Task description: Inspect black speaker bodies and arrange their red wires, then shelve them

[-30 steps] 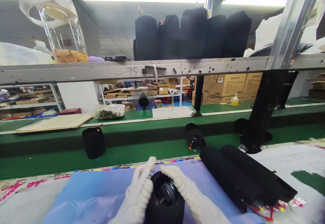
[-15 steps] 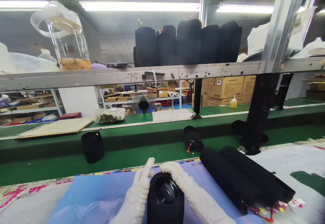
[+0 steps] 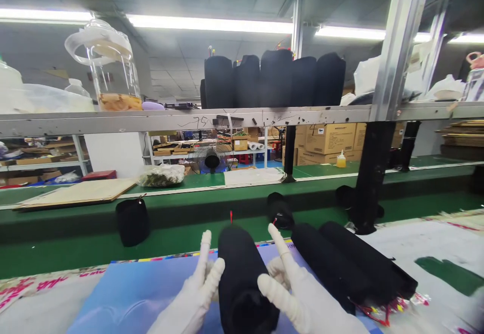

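A black cloth-covered cylinder (image 3: 242,268) lies lengthwise between my white-gloved hands above the blue sheet (image 3: 143,283). A thin red wire (image 3: 231,217) sticks up at its far end, and a dark round hollow shows at the near end. My left hand (image 3: 198,283) presses its thumb to the left side, index finger stretched forward. My right hand (image 3: 289,286) has its thumb on the right side, the index finger likewise pointing away and the other fingers curled. Two similar long black cylinders (image 3: 351,263) lie to the right, with coloured wires at their near ends.
Several black cylinders (image 3: 276,79) stand on the overhead shelf (image 3: 162,120). Shorter black pieces (image 3: 132,221) lie on the green belt (image 3: 181,238). A dark post (image 3: 372,177) rises at the right. Behind are a yellow glue bottle (image 3: 341,160) and a fan (image 3: 212,160).
The cylinder has been turned: its open end with the round part inside no longer faces up, and a red wire now shows at the far end. My hands have spread apart along its sides.
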Action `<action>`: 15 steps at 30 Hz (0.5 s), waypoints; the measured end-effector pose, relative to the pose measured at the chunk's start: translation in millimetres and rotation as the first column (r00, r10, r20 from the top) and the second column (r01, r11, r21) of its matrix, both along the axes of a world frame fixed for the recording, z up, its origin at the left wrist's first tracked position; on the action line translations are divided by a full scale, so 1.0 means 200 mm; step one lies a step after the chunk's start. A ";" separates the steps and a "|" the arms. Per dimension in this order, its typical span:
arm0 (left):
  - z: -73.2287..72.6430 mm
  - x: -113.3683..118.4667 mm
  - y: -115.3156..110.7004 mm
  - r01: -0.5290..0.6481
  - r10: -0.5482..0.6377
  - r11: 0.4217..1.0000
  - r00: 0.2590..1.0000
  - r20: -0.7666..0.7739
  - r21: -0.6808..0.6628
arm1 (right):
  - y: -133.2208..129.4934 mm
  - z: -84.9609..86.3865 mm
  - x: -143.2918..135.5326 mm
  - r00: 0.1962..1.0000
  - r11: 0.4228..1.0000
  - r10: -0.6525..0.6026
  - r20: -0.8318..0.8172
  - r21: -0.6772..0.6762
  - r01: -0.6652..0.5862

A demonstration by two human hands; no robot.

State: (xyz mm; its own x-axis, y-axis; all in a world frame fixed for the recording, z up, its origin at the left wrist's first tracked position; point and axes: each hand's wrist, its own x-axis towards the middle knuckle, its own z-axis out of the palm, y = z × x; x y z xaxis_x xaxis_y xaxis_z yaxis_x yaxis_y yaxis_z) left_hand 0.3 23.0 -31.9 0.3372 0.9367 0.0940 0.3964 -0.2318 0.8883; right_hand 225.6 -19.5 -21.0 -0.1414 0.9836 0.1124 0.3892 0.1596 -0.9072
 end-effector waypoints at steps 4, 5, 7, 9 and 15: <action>0.01 0.06 0.02 0.017 -0.055 0.984 0.976 0.211 0.180 | -0.02 -0.06 -0.03 0.952 0.993 0.116 -0.282 0.049 -0.106; 0.00 0.07 0.02 0.014 -0.061 0.970 0.981 0.185 0.244 | -0.02 -0.09 -0.03 0.952 0.993 0.115 -0.285 0.040 -0.108; -0.05 0.09 0.00 -0.017 0.006 0.950 0.999 0.034 0.311 | -0.01 -0.16 -0.03 0.969 0.996 0.082 -0.235 0.003 -0.084; -0.11 0.09 -0.02 -0.072 0.111 0.953 0.987 -0.119 0.295 | 0.00 -0.22 -0.02 0.982 0.997 0.040 -0.185 -0.052 -0.050; -0.20 -0.02 -0.05 0.038 0.008 0.969 0.982 -0.190 0.243 | -0.02 -0.37 -0.05 0.989 0.990 -0.025 -0.148 -0.140 0.004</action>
